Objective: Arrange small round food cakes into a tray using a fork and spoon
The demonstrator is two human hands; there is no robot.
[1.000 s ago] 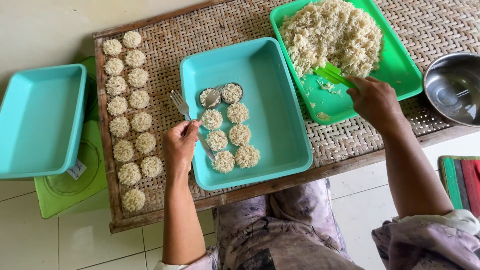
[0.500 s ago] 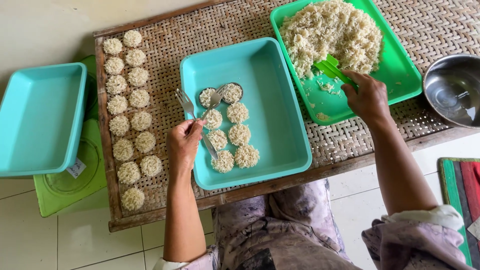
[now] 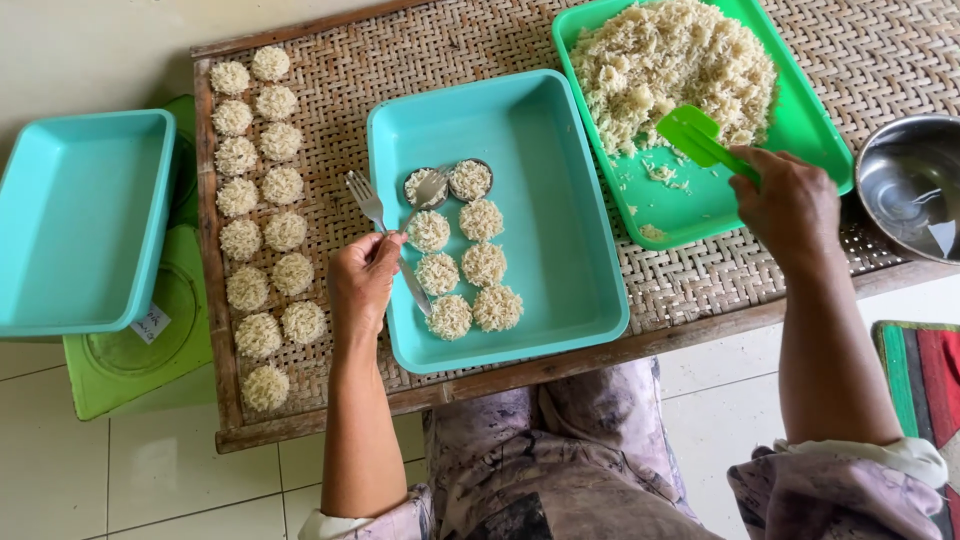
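Observation:
My left hand (image 3: 363, 283) grips a metal fork (image 3: 366, 198) and a spoon (image 3: 428, 190); the spoon's bowl rests over a small round metal mould (image 3: 424, 188) inside the teal tray (image 3: 560, 200). A second mould filled with rice (image 3: 470, 180) sits beside it, with several round rice cakes (image 3: 470, 270) below. My right hand (image 3: 790, 205) holds a green plastic spatula (image 3: 700, 140) whose blade lies at the edge of the loose rice heap (image 3: 675, 65) in the green tray (image 3: 700, 205).
Two columns of finished rice cakes (image 3: 260, 210) lie on the woven mat (image 3: 320, 100) at left. An empty teal tray (image 3: 80, 220) sits on a green lid at far left. A steel bowl (image 3: 910, 185) stands at right. A striped rug (image 3: 925, 385) lies on the tiled floor.
My right hand has drawn the spatula a little back toward the lower edge of the rice heap. My left hand has stayed at the teal tray with fork and spoon.

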